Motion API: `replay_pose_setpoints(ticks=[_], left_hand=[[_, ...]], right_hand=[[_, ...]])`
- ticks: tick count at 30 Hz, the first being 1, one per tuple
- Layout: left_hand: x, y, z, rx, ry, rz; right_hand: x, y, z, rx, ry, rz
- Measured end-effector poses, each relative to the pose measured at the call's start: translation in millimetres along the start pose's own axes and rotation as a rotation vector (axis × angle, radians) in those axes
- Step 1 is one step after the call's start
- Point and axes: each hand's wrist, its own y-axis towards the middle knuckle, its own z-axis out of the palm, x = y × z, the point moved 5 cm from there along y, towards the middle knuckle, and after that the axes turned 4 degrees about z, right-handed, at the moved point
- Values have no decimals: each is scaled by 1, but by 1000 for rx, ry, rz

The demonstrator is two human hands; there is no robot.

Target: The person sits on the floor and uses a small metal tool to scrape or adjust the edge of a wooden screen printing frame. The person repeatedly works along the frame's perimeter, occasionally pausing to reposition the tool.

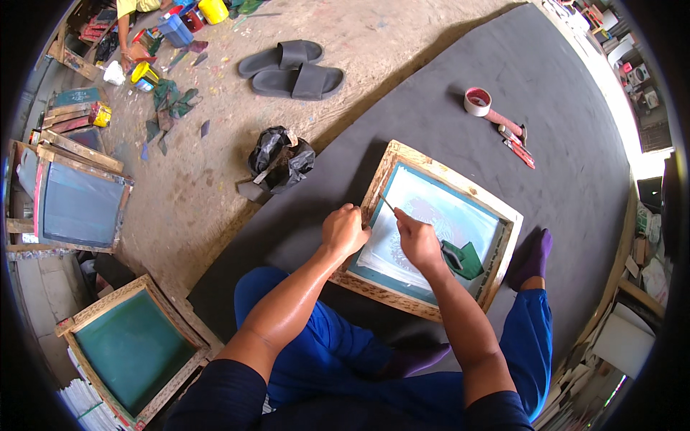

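A wooden-framed printing screen [457, 179] lies tilted in front of me on a dark mat, with a teal border and a pale, whitish middle that shows a faint round pattern. My left hand [345, 231] is closed on the frame's left side. In my right hand [419, 243] is a thin stick-like tool [387, 204], pinched by the fingers, its tip close to the upper left corner of the mesh; its exact kind is not clear. Under my right wrist, a folded dark green piece [466, 260] rests on the screen, partly covered by my arm.
On the dark mat [417, 108] are a tape roll [477, 101], a hammer [505, 123] and a red cutter [519, 153]. Black sandals [305, 80] and a black plastic bag [280, 158] lie left. More screens [136, 345] lean at lower left. Another person's arm [123, 36] reaches among paint tubs [175, 32].
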Motion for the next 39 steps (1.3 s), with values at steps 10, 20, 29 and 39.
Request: replay_pose_setpoints(ticks=[10,20,29,39], left_hand=[[-3,2,-6,56,16,-25],[-7,1,-7,64,-6,-70],[-6,4,-9,103,11,-90],[-8,3,-9,34,4,-50]], right_hand=[[6,15,5,55,271,70],[-6,-3,-9,2,285,108],[4,19,-21,-13,185,105],[33,22,-29,57,-170,113]])
